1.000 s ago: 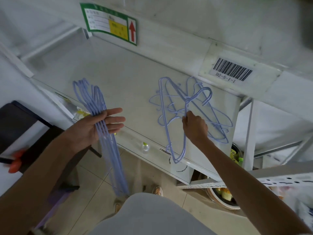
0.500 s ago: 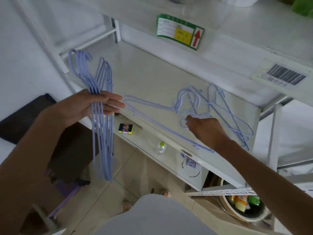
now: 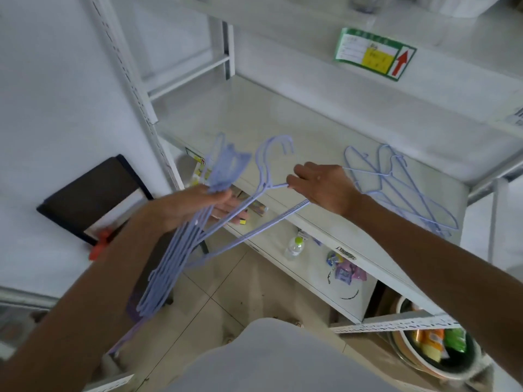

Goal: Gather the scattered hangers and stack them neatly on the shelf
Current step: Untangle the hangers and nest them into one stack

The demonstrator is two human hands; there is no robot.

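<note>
My left hand [image 3: 195, 207] grips a bundle of light-blue wire hangers [image 3: 169, 267], hooks up and bodies hanging toward the floor, in front of the white shelf [image 3: 254, 120]. Just right of it my right hand [image 3: 325, 188] holds one or two more blue hangers [image 3: 263, 171] by the neck, hooks pointing up and their lower ends crossing the bundle near my left hand. Several loose blue hangers [image 3: 396, 188] lie tangled on the shelf's right part, behind my right wrist.
A green, yellow and red label [image 3: 373, 53] is stuck on the shelf edge above. The lower shelf [image 3: 311, 267] holds a small bottle [image 3: 294, 246] and packets. A bowl of snacks [image 3: 427, 346] sits at the bottom right. A dark board [image 3: 93, 193] leans at left.
My right hand has lifted hangers off the shelf and carried them left to the bundle. My left hand with the bundle has shifted right and lower. The view has panned left.
</note>
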